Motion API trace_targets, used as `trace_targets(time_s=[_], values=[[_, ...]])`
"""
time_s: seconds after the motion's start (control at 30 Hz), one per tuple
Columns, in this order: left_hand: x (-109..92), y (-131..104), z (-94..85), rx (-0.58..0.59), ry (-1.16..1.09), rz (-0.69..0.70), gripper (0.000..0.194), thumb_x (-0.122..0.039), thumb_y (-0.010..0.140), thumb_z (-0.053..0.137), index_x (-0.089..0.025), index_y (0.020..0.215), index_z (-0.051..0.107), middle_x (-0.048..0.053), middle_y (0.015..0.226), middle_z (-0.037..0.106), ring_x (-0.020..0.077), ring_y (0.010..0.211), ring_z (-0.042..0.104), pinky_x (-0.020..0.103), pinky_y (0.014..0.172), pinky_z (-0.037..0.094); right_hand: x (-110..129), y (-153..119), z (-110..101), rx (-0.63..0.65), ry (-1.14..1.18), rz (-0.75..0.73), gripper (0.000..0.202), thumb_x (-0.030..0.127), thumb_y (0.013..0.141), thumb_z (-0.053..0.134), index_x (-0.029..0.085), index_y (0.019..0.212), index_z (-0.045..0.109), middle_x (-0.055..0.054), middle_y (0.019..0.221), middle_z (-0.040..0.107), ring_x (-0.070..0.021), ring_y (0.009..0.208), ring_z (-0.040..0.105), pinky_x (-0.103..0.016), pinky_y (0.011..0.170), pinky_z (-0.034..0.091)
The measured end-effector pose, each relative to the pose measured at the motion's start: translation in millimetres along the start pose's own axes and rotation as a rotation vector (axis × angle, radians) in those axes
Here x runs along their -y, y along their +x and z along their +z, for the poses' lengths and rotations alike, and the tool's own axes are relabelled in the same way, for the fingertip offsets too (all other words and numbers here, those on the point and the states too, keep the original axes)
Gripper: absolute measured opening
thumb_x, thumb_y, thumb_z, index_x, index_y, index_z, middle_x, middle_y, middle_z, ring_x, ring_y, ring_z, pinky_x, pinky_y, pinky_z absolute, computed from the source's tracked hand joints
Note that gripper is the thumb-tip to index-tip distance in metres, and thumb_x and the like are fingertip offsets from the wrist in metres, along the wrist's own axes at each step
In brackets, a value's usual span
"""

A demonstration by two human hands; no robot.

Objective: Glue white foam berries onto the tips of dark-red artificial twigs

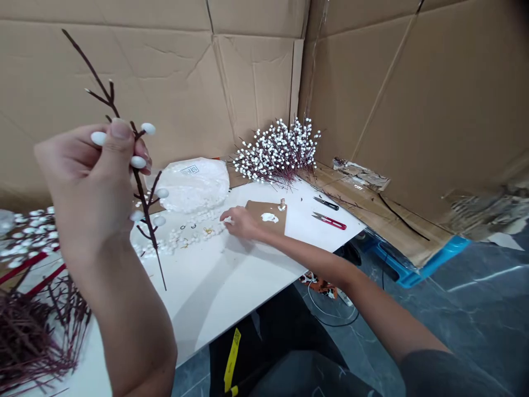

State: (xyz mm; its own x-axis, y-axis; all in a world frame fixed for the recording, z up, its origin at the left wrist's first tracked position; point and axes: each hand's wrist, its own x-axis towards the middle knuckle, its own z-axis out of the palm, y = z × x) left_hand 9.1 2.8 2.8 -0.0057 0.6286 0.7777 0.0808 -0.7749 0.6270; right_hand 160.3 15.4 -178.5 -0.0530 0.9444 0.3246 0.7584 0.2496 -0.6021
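Clear bag [198, 187]: small boxed print, letters not surely readable. Yellow strip [232, 358]: dark marks, too small to read. No other legible text.

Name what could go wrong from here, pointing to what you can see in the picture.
The left hand pinches the twig close to its white berries, so one might come loose. The right forearm passes beside a white blob on the cardboard; if wet, it could smear. The red snips lie near the edge of the table and might get knocked off.

Two hands [95, 160], one held branch [143, 199]; two snips [334, 222]
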Motion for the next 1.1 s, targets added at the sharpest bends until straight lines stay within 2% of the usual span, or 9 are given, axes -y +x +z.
trace_targets(time_s=[0.17, 0.27, 0.33, 0.43, 0.57, 0.7, 0.8, 0.97, 1.1], values=[[-1.1, 0.3, 3.1, 0.087, 0.004, 0.092, 0.026, -0.020, 0.083, 0.054, -0.012, 0.059, 0.056, -0.002, 0.053, 0.049, 0.0041, 0.048, 0.044, 0.019, 0.047, 0.029, -41.4, -12.4, -69.4, -0.188, -0.002, 0.057, 0.023, 0.013, 0.080, 0.052, 0.014, 0.097, 0.067, -0.011, 0.109, 0.067, -0.0205, 0.099, 0.058, -0.031, 0.080, 0.045], [-0.4, 0.6, 5.3, 0.114, 0.024, 0.062, 0.029, -0.023, 0.085, 0.053, -0.012, 0.058, 0.055, -0.003, 0.052, 0.049, 0.0035, 0.047, 0.042, 0.019, 0.046, 0.027, -72.2, -19.7, -102.6, -0.226, -0.002, 0.126, 0.011, 0.014, 0.077, 0.058, 0.012, 0.080, 0.068, -0.011, 0.084, 0.071, -0.0200, 0.078, 0.062, -0.032, 0.072, 0.047], [0.6, 0.7, 7.3, 0.133, 0.018, 0.041, 0.030, -0.024, 0.085, 0.053, -0.012, 0.058, 0.055, -0.003, 0.051, 0.048, 0.0037, 0.046, 0.040, 0.019, 0.044, 0.025, -84.0, -22.0, -108.6, -0.214, 0.020, 0.147, 0.008, 0.013, 0.076, 0.059, 0.011, 0.075, 0.067, -0.009, 0.074, 0.069, -0.0172, 0.068, 0.062, -0.029, 0.066, 0.047], [1.7, 0.3, 10.3, 0.156, 0.000, 0.024, 0.031, -0.025, 0.086, 0.053, -0.013, 0.058, 0.055, -0.003, 0.050, 0.047, 0.0039, 0.044, 0.039, 0.020, 0.043, 0.025, -83.8, -18.7, -93.0, -0.155, 0.070, 0.112, 0.008, 0.014, 0.076, 0.060, 0.012, 0.077, 0.067, -0.006, 0.075, 0.070, -0.0139, 0.068, 0.063, -0.024, 0.063, 0.046], [1.4, -1.0, 11.1, 0.172, 0.003, 0.041, 0.032, -0.026, 0.086, 0.053, -0.013, 0.057, 0.055, -0.003, 0.049, 0.047, 0.0039, 0.046, 0.039, 0.019, 0.044, 0.026, -63.0, -2.9, -48.6, -0.037, 0.141, 0.016, 0.009, 0.015, 0.076, 0.060, 0.013, 0.079, 0.067, -0.004, 0.076, 0.070, -0.0118, 0.066, 0.062, -0.021, 0.060, 0.045], [2.0, -0.8, 8.6, 0.198, -0.017, 0.066, 0.034, -0.030, 0.086, 0.054, -0.014, 0.056, 0.055, -0.003, 0.050, 0.046, 0.0042, 0.046, 0.038, 0.020, 0.045, 0.026, -42.4, 17.2, -9.4, 0.072, 0.164, -0.088, 0.013, 0.006, 0.070, 0.059, 0.013, 0.074, 0.068, -0.003, 0.070, 0.069, -0.0110, 0.062, 0.059, -0.020, 0.058, 0.042], [3.4, 0.0, 6.6, 0.220, -0.042, 0.070, 0.036, -0.036, 0.085, 0.055, -0.015, 0.056, 0.054, -0.003, 0.050, 0.046, 0.0053, 0.046, 0.037, 0.021, 0.045, 0.027, -33.4, 30.4, 7.7, 0.115, 0.155, -0.158, 0.023, -0.001, 0.063, 0.055, 0.014, 0.073, 0.069, -0.002, 0.072, 0.069, -0.0110, 0.065, 0.059, -0.020, 0.062, 0.041], [3.6, 0.1, 4.1, 0.228, -0.003, 0.047, 0.036, -0.042, 0.084, 0.056, -0.021, 0.055, 0.055, -0.002, 0.050, 0.045, 0.0092, 0.047, 0.036, 0.025, 0.046, 0.029, -27.6, 38.1, 9.4, 0.093, 0.131, -0.170, 0.037, -0.006, 0.061, 0.046, 0.015, 0.077, 0.071, -0.002, 0.078, 0.072, -0.0114, 0.070, 0.060, -0.020, 0.066, 0.043], [0.8, -0.4, 2.8, 0.220, 0.032, 0.012, 0.034, -0.039, 0.084, 0.055, -0.021, 0.055, 0.055, -0.002, 0.051, 0.045, 0.0090, 0.048, 0.038, 0.025, 0.047, 0.031, -33.6, 27.0, -21.2, 0.009, 0.116, -0.121, 0.027, 0.002, 0.071, 0.049, 0.014, 0.082, 0.070, -0.004, 0.084, 0.072, -0.0116, 0.072, 0.062, -0.021, 0.067, 0.045]])
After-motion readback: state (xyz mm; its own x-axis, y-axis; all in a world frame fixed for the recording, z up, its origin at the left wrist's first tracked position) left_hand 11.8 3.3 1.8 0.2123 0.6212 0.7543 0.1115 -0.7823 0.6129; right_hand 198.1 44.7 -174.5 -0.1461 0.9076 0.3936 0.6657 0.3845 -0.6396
